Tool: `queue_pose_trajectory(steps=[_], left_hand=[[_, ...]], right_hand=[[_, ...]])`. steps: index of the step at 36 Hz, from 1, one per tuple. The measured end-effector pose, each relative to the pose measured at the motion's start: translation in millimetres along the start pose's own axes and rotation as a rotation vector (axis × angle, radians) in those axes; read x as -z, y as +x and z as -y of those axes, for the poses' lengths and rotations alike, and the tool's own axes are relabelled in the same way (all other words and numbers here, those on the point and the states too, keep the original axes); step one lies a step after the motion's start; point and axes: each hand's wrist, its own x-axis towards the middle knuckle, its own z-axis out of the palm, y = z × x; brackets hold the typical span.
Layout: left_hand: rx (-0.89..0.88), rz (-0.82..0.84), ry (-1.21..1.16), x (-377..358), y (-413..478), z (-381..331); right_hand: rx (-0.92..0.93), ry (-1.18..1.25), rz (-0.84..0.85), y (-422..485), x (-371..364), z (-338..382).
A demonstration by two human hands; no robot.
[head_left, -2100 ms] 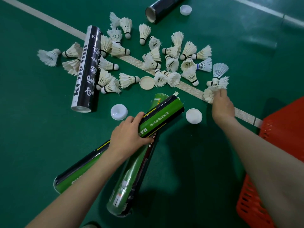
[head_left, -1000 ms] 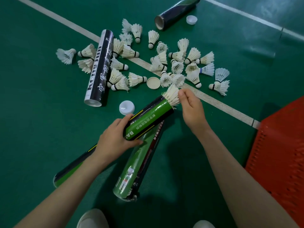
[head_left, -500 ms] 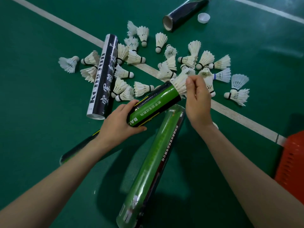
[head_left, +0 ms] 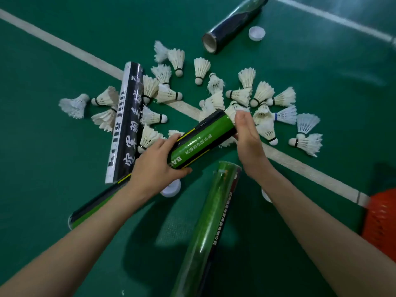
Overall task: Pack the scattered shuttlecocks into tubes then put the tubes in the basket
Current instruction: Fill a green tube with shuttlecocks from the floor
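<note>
Seen from the head camera, the left hand grips a green-and-black tube round its middle, and the tube is held at a slant. White letters "BA" and a line of Chinese characters run along it. The right hand pinches a shuttlecock whose feathers poke from the tube's mouth. Beyond, loose shuttlecocks lie scattered beside a black tube with white calligraphy and what looks like "Kong Jun". The orange basket sits at the right edge.
</note>
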Motion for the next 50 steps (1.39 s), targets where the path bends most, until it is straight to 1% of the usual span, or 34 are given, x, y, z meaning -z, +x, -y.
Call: queue_pose_trajectory(steps=[3,6,10,14,17,21,24,30,33,35,37,38,40,41,43,45,46,48,50], left_hand=[[-0.012,0.021,-0.010,23,12,-6],[-0.050,0.029,-0.003,47,22,-11],[-0.100,0.050,-0.005,73,30,-21],[-0.165,0.075,-0.033,85,39,-32],[-0.191,0.101,-0.045,85,47,-37],[-0.202,0.133,0.008,75,62,-34],[-0.186,0.180,-0.010,62,76,-32],[-0.100,0.288,0.095,41,90,-39],[-0.064,0.279,0.103,28,92,-43],[-0.027,0.268,0.103,21,92,-42],[0.020,0.264,0.067,16,91,-38],[0.043,0.264,0.051,14,91,-35],[0.074,0.274,0.047,12,90,-32],[0.078,0.287,0.052,11,90,-32],[0.078,0.322,0.089,13,90,-33],[0.085,0.350,0.145,17,89,-37],[0.092,0.357,0.165,18,90,-39],[0.106,0.358,0.182,19,89,-40],[0.117,0.345,0.173,18,86,-40]], right_hand=[[-0.024,0.027,0.025,5,2,30],[-0.086,-0.018,0.061,7,6,58],[-0.121,-0.108,0.091,7,11,87],[-0.173,-0.113,0.088,8,17,107],[-0.212,-0.092,0.085,13,26,108],[-0.203,-0.120,0.114,28,38,88],[-0.188,-0.152,0.122,44,43,70],[-0.282,-0.088,0.156,69,52,33],[-0.302,-0.047,0.153,75,57,16],[-0.252,-0.034,0.104,77,58,8],[-0.185,-0.035,-0.018,78,60,0],[-0.152,-0.072,-0.088,79,60,-6],[-0.141,-0.313,-0.176,83,63,-23],[-0.181,-0.457,-0.172,85,64,-32],[-0.332,-0.618,-0.044,85,63,-49],[-0.438,-0.608,0.073,82,58,-59],[-0.455,-0.577,0.090,81,55,-64],[-0.443,-0.524,0.037,77,50,-70],[-0.415,-0.464,-0.095,75,48,-73]])
